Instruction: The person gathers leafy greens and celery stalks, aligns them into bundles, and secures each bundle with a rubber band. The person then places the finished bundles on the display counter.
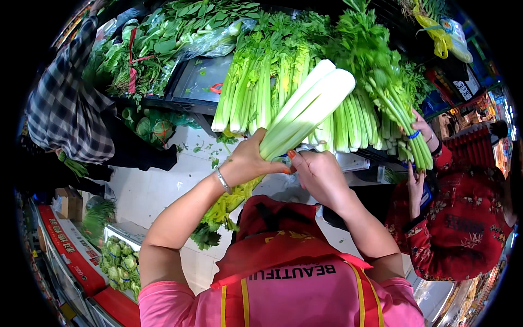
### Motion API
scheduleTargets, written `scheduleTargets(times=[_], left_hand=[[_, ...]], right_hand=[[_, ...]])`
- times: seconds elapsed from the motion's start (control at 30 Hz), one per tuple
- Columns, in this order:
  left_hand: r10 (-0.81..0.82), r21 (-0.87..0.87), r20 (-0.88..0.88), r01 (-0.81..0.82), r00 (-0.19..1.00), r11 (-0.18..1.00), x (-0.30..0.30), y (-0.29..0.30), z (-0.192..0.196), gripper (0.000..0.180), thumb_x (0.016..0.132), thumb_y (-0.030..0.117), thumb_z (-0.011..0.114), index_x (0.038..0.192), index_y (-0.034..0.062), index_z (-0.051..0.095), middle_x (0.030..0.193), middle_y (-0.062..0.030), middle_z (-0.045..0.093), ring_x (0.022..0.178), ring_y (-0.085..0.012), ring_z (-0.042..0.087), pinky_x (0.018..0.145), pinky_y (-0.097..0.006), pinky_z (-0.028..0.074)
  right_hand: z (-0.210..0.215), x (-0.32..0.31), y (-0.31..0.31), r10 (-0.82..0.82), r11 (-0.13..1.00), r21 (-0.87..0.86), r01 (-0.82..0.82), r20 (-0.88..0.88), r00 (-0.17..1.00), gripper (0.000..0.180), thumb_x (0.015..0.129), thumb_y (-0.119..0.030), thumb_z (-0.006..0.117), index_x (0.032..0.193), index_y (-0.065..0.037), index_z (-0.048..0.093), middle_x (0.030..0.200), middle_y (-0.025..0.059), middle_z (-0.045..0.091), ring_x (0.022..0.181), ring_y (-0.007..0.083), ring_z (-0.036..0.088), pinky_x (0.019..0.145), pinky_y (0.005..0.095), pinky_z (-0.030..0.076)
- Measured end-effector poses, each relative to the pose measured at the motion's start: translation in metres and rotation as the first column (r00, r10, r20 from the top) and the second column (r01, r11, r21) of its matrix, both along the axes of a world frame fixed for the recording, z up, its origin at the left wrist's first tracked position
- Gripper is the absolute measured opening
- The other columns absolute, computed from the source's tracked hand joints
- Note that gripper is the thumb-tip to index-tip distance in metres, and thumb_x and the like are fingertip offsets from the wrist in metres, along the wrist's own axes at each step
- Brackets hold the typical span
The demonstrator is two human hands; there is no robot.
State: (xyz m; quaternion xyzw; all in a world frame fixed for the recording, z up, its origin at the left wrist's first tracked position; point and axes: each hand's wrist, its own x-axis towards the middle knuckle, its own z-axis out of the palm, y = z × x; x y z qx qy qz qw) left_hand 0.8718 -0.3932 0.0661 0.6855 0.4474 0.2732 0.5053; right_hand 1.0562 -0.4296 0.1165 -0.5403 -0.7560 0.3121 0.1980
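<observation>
A thick bunch of celery (308, 111) is tilted in front of me, its pale root end up and to the right, its yellow-green leaves (231, 204) hanging below. My left hand (248, 162) is wrapped round the stalks. Close beside it, my right hand (321, 177) is curled closed against the bunch. A small bit of blue shows between the two hands; what the right fingers pinch is mostly hidden. Just beyond, more celery bunches (256, 92) lie in a row on the display, root ends toward me.
At the right, a person in a red patterned top (457, 218) holds celery (400, 109) with a blue band. A person in a checked shirt (71, 98) stands left with greens in hand. Leafy vegetables (158, 60) and a dark crate (201, 79) are at back left. Leaf scraps dot the floor (158, 191).
</observation>
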Motion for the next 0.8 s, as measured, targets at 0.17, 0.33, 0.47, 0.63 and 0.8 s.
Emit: scheduleTargets(times=[0.17, 0.33, 0.47, 0.63, 0.8], left_hand=[[0.054, 0.076, 0.05, -0.058, 0.997, 0.995, 0.005, 0.0, -0.003, 0.06, 0.07, 0.04, 0.071, 0.107, -0.0016, 0.047, 0.093, -0.0184, 0.061, 0.087, -0.0282, 0.06, 0.075, -0.033, 0.046], [0.036, 0.068, 0.115, -0.044, 0.993, 0.997, 0.003, -0.001, -0.006, 0.05, 0.077, 0.036, 0.064, 0.106, -0.0017, 0.049, 0.093, -0.0188, 0.061, 0.087, -0.0274, 0.06, 0.074, -0.034, 0.045], [0.008, 0.097, 0.05, -0.013, 0.999, 0.995, 0.0, -0.012, 0.005, 0.05, 0.074, 0.035, 0.066, 0.104, -0.0009, 0.05, 0.087, -0.0203, 0.061, 0.083, -0.0305, 0.061, 0.072, -0.035, 0.046], [-0.174, 0.045, -0.211, 0.187, 0.962, 0.981, -0.008, -0.029, 0.041, 0.052, 0.068, 0.036, 0.071, 0.099, 0.0003, 0.048, 0.082, -0.023, 0.061, 0.08, -0.035, 0.061, 0.07, -0.037, 0.048], [-0.384, 0.253, -0.39, 0.499, 0.837, 0.829, -0.005, -0.049, 0.055, 0.057, 0.062, 0.041, 0.074, 0.09, -0.001, 0.048, 0.076, -0.0191, 0.057, 0.072, -0.0361, 0.058, 0.066, -0.041, 0.047]], right_hand=[[0.005, -0.003, -0.003, -0.03, 0.999, 0.027, 0.031, -0.055, 0.998, 0.036, 0.091, -0.022, 0.044, 0.068, 0.002, 0.058, 0.061, 0.0172, 0.058, 0.059, 0.0367, 0.057, 0.057, 0.0431, 0.045], [0.006, 0.007, -0.001, 0.005, 0.933, -0.343, -0.109, -0.289, 0.957, 0.031, 0.093, -0.022, 0.04, 0.08, 0.001, 0.057, 0.066, 0.0112, 0.059, 0.05, 0.0244, 0.053, 0.05, 0.033, 0.044], [-0.006, 0.023, -0.005, -0.128, 0.747, -0.608, -0.269, -0.528, 0.839, 0.028, 0.092, -0.023, 0.038, 0.111, -0.005, 0.047, 0.081, 0.0054, 0.059, 0.053, 0.0098, 0.05, 0.048, 0.0218, 0.04], [-0.058, 0.051, 0.007, -0.47, 0.634, -0.644, -0.428, -0.761, 0.447, 0.038, 0.09, -0.025, 0.042, 0.119, 0.0, 0.045, 0.1, 0.0113, 0.058, 0.074, 0.0163, 0.055, 0.062, 0.0265, 0.043], [-0.023, 0.043, 0.065, -0.427, 0.322, -0.489, -0.811, -0.839, 0.336, 0.066, 0.093, -0.044, 0.027, 0.126, 0.012, 0.035, 0.133, 0.0291, 0.033, 0.125, 0.0364, 0.033, 0.104, 0.0413, 0.029]])
